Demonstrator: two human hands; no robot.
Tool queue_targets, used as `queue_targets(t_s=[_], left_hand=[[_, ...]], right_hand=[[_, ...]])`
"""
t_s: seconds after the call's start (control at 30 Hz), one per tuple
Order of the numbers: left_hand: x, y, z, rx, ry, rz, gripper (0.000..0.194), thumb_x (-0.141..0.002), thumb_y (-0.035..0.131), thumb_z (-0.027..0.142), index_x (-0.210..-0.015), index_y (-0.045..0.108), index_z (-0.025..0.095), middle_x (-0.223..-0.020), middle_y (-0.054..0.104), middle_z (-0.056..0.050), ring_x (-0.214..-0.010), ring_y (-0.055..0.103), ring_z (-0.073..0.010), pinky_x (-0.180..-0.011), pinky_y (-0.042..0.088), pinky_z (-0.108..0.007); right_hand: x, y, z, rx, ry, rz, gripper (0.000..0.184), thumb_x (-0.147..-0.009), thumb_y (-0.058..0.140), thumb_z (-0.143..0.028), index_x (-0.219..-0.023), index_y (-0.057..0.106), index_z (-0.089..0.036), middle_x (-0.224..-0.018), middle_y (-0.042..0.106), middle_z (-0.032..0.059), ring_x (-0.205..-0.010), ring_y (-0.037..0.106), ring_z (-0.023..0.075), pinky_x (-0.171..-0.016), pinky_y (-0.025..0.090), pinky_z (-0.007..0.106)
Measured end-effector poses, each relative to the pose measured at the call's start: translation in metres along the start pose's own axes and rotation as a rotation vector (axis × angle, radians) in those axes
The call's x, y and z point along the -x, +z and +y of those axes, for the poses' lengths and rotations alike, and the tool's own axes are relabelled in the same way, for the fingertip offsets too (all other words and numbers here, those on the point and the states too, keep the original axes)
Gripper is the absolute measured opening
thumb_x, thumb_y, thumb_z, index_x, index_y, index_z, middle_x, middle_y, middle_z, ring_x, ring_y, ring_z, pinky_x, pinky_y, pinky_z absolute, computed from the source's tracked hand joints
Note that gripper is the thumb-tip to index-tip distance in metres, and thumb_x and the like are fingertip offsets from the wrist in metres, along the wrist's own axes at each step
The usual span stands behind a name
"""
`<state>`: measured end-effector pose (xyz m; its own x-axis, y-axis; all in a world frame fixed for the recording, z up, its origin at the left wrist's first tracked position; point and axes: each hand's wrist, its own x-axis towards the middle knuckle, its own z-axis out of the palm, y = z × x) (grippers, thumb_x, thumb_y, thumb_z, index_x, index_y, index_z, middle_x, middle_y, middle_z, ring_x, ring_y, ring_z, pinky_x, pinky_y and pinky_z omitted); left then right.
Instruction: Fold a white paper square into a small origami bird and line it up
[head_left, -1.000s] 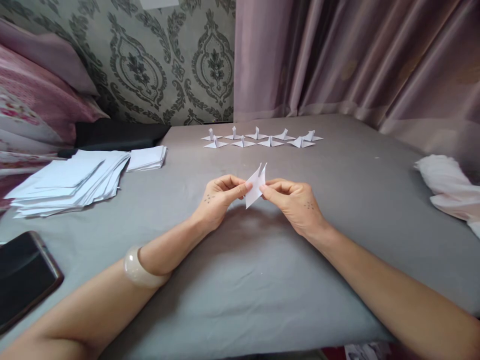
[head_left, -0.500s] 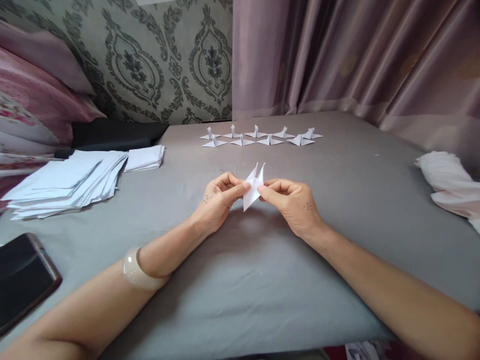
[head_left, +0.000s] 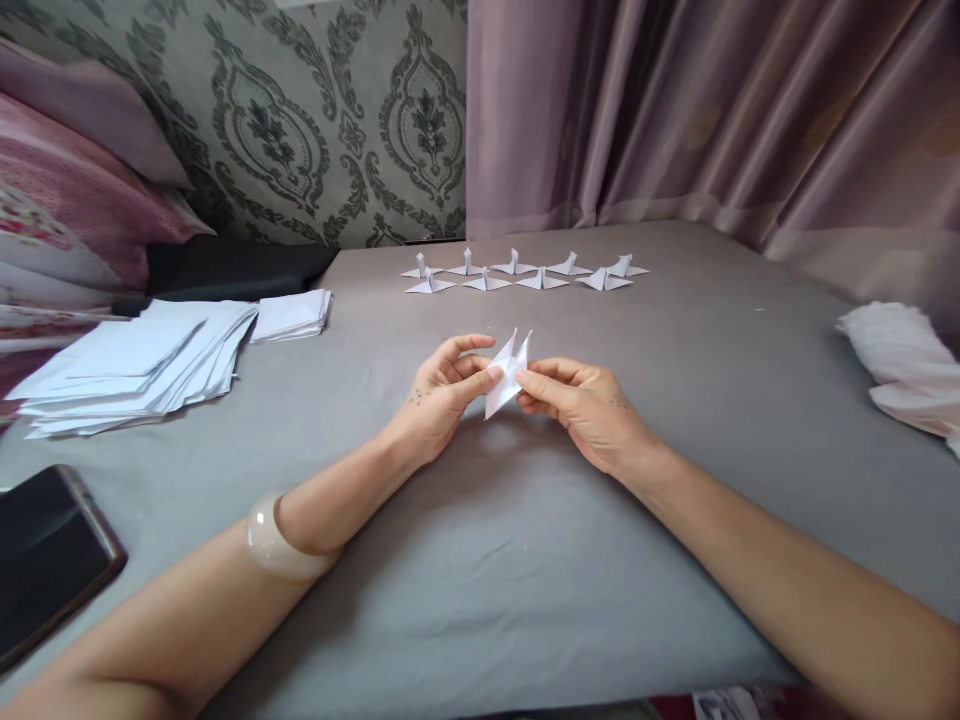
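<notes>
A small folded piece of white paper (head_left: pixel 505 383), with two upright points and one point facing down, is held above the table between both hands. My left hand (head_left: pixel 448 396) pinches its left side between thumb and fingers, with the index finger lifted off. On the other side, my right hand (head_left: pixel 583 402) is closed on the right edge, its thumb in front and its fingers behind. Beyond the hands, several folded white paper birds (head_left: pixel 541 280) stand in two rows. Parts of the held paper are hidden by the thumbs.
Stacks of white paper sheets (head_left: pixel 135 365) and a smaller paper stack (head_left: pixel 291 316) lie at the left, near a black cloth (head_left: pixel 240 268). A phone (head_left: pixel 52 560) rests at the left edge. Crumpled white cloth (head_left: pixel 896 355) lies at the right of the grey-covered table (head_left: pixel 480 600).
My left index finger has lifted away from the folded paper. Some fingers of my right hand have shifted lower behind it. The paper stays in nearly the same place.
</notes>
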<state>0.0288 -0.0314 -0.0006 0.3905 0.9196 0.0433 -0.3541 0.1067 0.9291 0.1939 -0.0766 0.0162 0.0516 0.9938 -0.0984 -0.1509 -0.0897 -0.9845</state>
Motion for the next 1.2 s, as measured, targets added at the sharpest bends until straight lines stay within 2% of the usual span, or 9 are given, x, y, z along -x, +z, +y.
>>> queue_targets(t_s=[0.07,0.2,0.57,0.87,1.03,1.2], left_hand=[[0.000,0.000,0.000,-0.043,-0.015,-0.032,0.037,-0.073,0.078,0.025,-0.106,0.064,0.018,-0.082,0.069,-0.001,-0.073,0.063,-0.0110,-0.074,0.048,-0.026],[0.001,0.001,0.002,-0.118,0.019,-0.069,0.029,-0.071,0.080,0.029,-0.096,0.071,0.018,-0.094,0.072,-0.004,-0.086,0.065,-0.0149,-0.084,0.049,-0.029],[0.003,-0.001,0.009,-0.120,0.078,-0.132,0.012,-0.070,0.080,0.024,-0.078,0.072,0.020,-0.080,0.069,-0.001,-0.077,0.063,-0.0126,-0.075,0.049,-0.027],[0.003,0.000,0.013,-0.082,0.054,-0.159,0.007,-0.070,0.079,0.023,-0.073,0.074,0.020,-0.079,0.065,-0.001,-0.077,0.059,-0.0126,-0.075,0.047,-0.028],[0.003,0.003,0.013,-0.062,0.014,-0.179,0.014,-0.068,0.081,0.024,-0.080,0.073,0.020,-0.081,0.067,-0.002,-0.077,0.061,-0.0140,-0.074,0.049,-0.030],[0.004,0.003,0.013,-0.071,0.029,-0.161,0.008,-0.069,0.080,0.022,-0.070,0.072,0.020,-0.076,0.064,0.000,-0.073,0.060,-0.0128,-0.071,0.048,-0.029]], right_hand=[[0.002,0.001,0.001,0.123,-0.102,0.054,0.022,-0.066,0.079,-0.038,-0.071,0.070,-0.019,-0.068,0.067,0.0006,-0.066,0.061,0.0128,-0.068,0.052,0.028],[0.008,0.005,0.001,0.279,-0.256,0.094,0.015,-0.071,0.073,-0.033,-0.069,0.067,-0.020,-0.071,0.070,0.0011,-0.066,0.063,0.0142,-0.064,0.050,0.028],[0.016,0.008,0.001,0.426,-0.480,0.092,0.016,-0.078,0.066,-0.025,-0.065,0.056,-0.022,-0.064,0.056,-0.0029,-0.062,0.054,0.0121,-0.064,0.047,0.028],[0.020,0.008,-0.002,0.490,-0.577,0.079,0.014,-0.081,0.064,-0.024,-0.069,0.056,-0.024,-0.067,0.054,-0.0021,-0.063,0.051,0.0126,-0.064,0.046,0.030],[0.018,0.008,-0.001,0.493,-0.564,0.067,0.014,-0.080,0.063,-0.022,-0.069,0.055,-0.024,-0.067,0.054,-0.0021,-0.063,0.051,0.0127,-0.064,0.046,0.030],[0.019,0.010,-0.001,0.457,-0.514,0.050,0.015,-0.079,0.064,-0.020,-0.067,0.055,-0.023,-0.066,0.053,-0.0027,-0.062,0.051,0.0114,-0.062,0.044,0.028]])
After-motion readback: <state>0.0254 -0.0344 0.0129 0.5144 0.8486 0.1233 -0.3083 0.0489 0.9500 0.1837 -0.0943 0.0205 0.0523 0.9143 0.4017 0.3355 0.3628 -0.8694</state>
